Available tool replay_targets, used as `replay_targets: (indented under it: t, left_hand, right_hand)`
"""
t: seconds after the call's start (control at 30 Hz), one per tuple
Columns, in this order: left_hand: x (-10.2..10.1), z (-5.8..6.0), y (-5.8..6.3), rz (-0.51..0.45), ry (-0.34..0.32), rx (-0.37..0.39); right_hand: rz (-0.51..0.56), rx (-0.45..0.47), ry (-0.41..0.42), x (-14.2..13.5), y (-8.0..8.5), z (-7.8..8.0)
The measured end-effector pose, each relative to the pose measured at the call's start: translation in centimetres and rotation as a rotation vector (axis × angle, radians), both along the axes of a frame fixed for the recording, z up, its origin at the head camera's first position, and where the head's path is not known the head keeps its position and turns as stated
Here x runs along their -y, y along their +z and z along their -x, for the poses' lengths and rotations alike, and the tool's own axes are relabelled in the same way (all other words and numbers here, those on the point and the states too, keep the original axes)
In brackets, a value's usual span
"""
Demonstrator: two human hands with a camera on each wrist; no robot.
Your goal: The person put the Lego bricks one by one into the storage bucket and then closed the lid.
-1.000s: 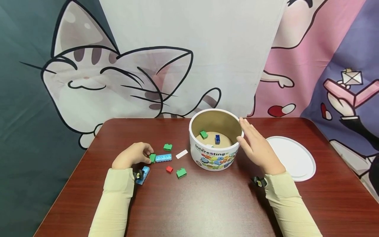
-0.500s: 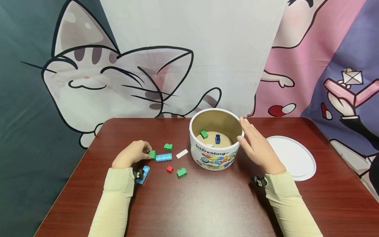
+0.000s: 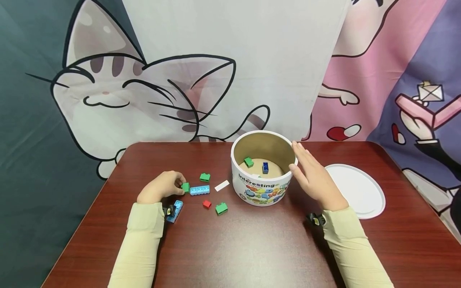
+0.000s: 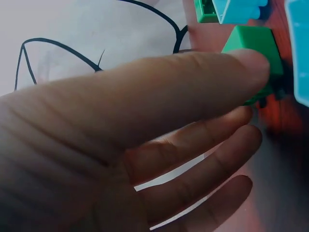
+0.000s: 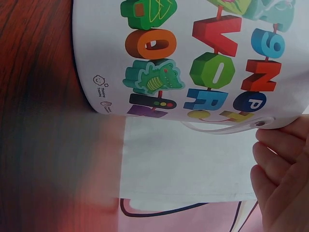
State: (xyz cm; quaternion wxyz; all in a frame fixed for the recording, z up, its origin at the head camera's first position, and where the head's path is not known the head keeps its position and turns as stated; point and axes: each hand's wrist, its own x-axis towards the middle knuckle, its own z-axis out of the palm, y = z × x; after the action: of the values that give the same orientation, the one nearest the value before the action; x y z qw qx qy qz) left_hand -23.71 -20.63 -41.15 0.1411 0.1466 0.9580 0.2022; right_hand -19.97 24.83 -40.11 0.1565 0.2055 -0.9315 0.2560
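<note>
- Left hand [image 3: 162, 188]: pinched a green brick [image 3: 185, 187], just beside the left end of a blue brick [image 3: 199, 190], inside the left edge of the table [image 3: 234, 252].
- Right hand [image 3: 317, 182]: fingers extended, grasping nothing, touched the white tub [image 3: 262, 191].
- White tub: stood mouth-up near the far edge.
- Lid [image 3: 360, 192]: lay just right.
- Table: stretched broadly between the forearms.

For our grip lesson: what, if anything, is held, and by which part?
The left hand pinches a green block by its sides; the right hand merely touches the bucket.
</note>
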Motion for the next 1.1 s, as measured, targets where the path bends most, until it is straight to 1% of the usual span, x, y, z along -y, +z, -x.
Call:
replay_targets:
  t: [0.23, 0.47, 0.63, 0.9, 0.97, 1.1]
  left_hand:
    - [-0.1, 0.2, 0.2, -0.003, 0.003, -0.031]
    - [-0.5, 0.1, 1.0, -0.051, 0.006, -0.105]
    - [-1.1, -0.3, 1.6, -0.106, -0.007, -0.166]
    - [-2.8, -1.1, 2.7, -0.204, -0.057, -0.309]
    - [-3.4, -1.3, 3.0, -0.226, -0.071, -0.335]
    - [-4.4, -1.7, 3.4, -0.252, -0.077, -0.366]
  right_hand:
    - [-0.001, 0.001, -0.004, 0.0, 0.1, 0.0]
    - [-0.007, 0.000, -0.002, 0.0, 0.1, 0.0]
    - [-0.006, 0.004, -0.003, 0.0, 0.1, 0.0]
    - [-0.008, -0.006, 0.001, 0.0, 0.1, 0.0]
    - [-0.006, -0.008, 0.003, 0.0, 0.1, 0.0]
    - [-0.006, -0.006, 0.001, 0.0, 0.1, 0.0]
